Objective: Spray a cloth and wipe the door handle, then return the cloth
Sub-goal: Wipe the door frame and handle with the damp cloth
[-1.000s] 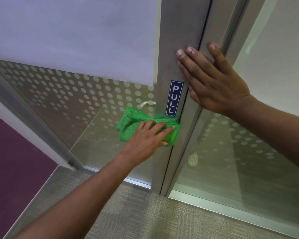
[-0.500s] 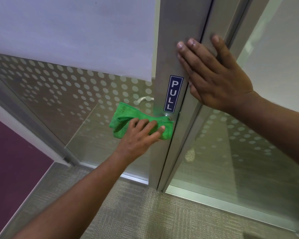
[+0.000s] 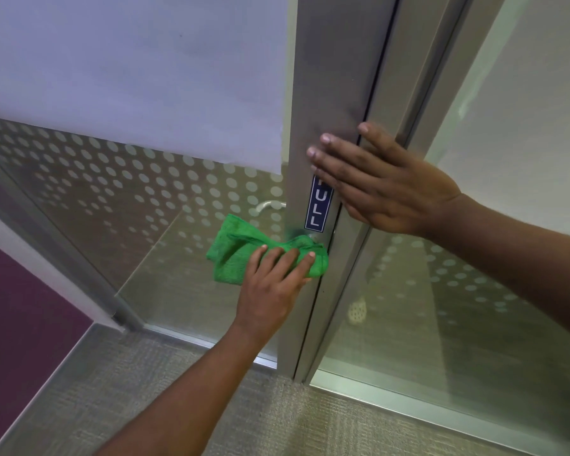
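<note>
A green cloth (image 3: pixel 234 248) is wrapped over the door handle, which is hidden under it except for a bit of metal base (image 3: pixel 316 237) just below the blue PULL sticker (image 3: pixel 318 209). My left hand (image 3: pixel 273 284) grips the cloth around the handle, fingers curled over it. My right hand (image 3: pixel 385 189) lies flat with fingers spread on the grey metal door stile (image 3: pixel 329 77), covering the top of the sticker. A second handle (image 3: pixel 267 205) on the far side shows through the glass.
The door has dotted frosted glass (image 3: pixel 129 192) and a white panel above. A fixed glass pane (image 3: pixel 458 307) stands to the right. Grey carpet (image 3: pixel 145 390) covers the floor, and a purple wall (image 3: pixel 20 307) is at left.
My right hand has slid down the stile and now covers the sticker's top. My left hand has stayed on the cloth at the handle, rubbing slightly. The view has shifted a little.
</note>
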